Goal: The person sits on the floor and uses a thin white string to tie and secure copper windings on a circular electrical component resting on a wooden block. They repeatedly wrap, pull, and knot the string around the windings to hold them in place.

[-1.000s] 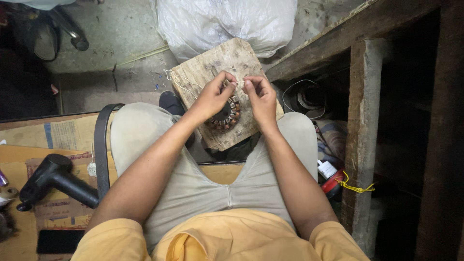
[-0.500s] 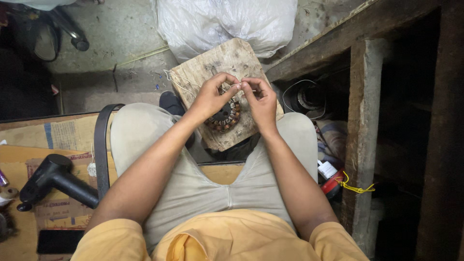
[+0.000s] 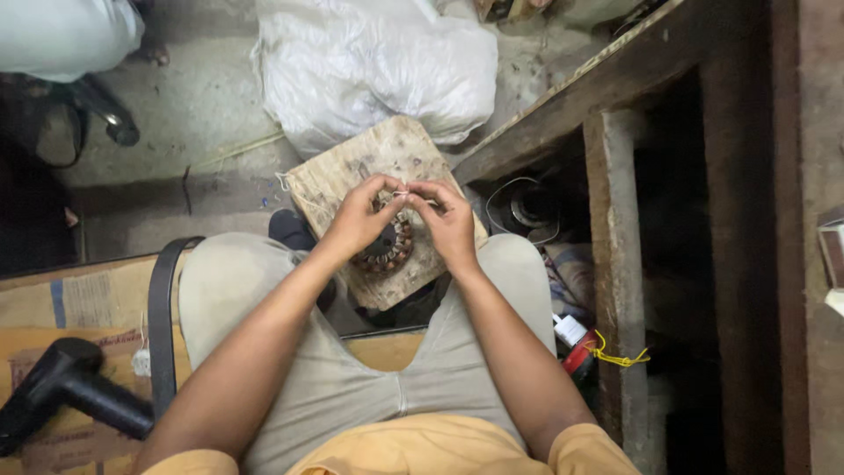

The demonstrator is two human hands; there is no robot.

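Note:
A round motor stator with copper windings rests on a worn wooden board between my knees. My left hand and my right hand hover just above it, fingertips nearly touching. Both pinch a thin pale thread stretched between them. My hands hide most of the stator's upper half.
A white plastic sack lies beyond the board. A black heat gun rests on cardboard at the lower left, beside a black strap. Dark wooden shelving stands to the right, with a coil of wire and a yellow tie.
My hands have drawn closer together above the stator. The fingertips now meet around the thread.

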